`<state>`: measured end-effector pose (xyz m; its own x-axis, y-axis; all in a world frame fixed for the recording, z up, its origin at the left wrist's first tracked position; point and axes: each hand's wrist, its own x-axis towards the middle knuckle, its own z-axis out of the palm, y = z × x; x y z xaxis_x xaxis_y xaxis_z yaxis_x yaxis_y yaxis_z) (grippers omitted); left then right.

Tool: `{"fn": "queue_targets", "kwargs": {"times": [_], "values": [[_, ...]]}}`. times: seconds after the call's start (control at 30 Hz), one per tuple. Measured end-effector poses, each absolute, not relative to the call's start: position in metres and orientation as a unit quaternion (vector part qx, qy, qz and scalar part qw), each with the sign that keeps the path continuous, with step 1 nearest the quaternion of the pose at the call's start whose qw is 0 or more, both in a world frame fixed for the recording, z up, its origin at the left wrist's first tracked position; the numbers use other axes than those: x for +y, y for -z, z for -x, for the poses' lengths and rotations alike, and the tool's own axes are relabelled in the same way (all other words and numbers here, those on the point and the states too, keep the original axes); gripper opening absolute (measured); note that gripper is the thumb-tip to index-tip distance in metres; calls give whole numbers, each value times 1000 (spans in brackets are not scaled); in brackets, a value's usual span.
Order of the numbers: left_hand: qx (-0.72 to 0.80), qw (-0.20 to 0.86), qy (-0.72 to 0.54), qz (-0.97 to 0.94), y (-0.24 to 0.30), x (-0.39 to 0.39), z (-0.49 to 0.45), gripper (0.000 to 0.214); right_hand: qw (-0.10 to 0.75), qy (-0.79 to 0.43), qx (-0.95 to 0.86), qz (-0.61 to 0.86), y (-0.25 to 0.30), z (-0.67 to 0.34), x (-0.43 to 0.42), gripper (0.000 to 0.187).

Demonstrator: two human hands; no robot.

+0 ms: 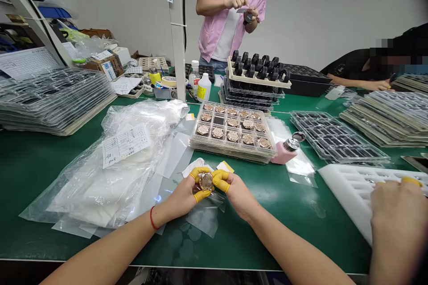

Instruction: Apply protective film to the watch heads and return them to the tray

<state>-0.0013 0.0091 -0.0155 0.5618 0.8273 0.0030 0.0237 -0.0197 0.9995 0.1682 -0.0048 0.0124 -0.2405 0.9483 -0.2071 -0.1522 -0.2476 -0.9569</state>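
A round gold-rimmed watch case (206, 181) is held above the green table, its greyish face turned toward me. My left hand (187, 191), in yellow finger cots, grips its rim from the left. With yellow-covered fingertips pinched together, my right hand (232, 189) touches the case's right edge; anything small between those fingers is hidden. Below lie a small clear plastic bag (204, 218) and a white wipe (194, 167). Just beyond stands a stacked clear tray (234, 153) with rows of similar gold watch cases and one dark compartment.
Plastic bags with a paper label (127, 144) lie to the left. A pink pump bottle (284, 151) stands beside the tray. At right, another person's hand (396, 213) is over a white foam tray (334, 178). A person in pink (214, 26) stands opposite. Tray stacks (56, 102) flank the table.
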Motion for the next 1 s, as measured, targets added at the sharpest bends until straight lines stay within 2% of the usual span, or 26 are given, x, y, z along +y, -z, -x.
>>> {"fn": "queue_targets", "kwargs": {"times": [0.43,0.5,0.6,0.67,0.73,0.8,0.87,0.93,1.0], "values": [[351,603,-313,-645,16,8,2,44,402,-576,-508,498,-6,-170,-5,12],[348,614,-317,-633,17,9,2,44,391,-501,-569,523,-4,-175,-1,12],[345,647,-326,-596,14,9,1,45,334,-271,-668,607,1,-188,11,17],[350,662,-329,-575,11,9,0,46,230,-129,-699,665,7,-195,20,26],[354,673,-327,-562,9,9,0,48,119,-69,-711,690,13,-199,28,31],[354,678,-326,-556,8,9,0,50,67,-73,-711,696,18,-199,32,30],[353,678,-330,-554,9,9,0,50,61,-107,-701,702,21,-198,33,23],[355,673,-338,-554,10,10,0,50,89,-147,-688,705,22,-197,30,17],[357,663,-348,-558,11,10,1,50,172,-176,-690,680,19,-195,24,17]]}}
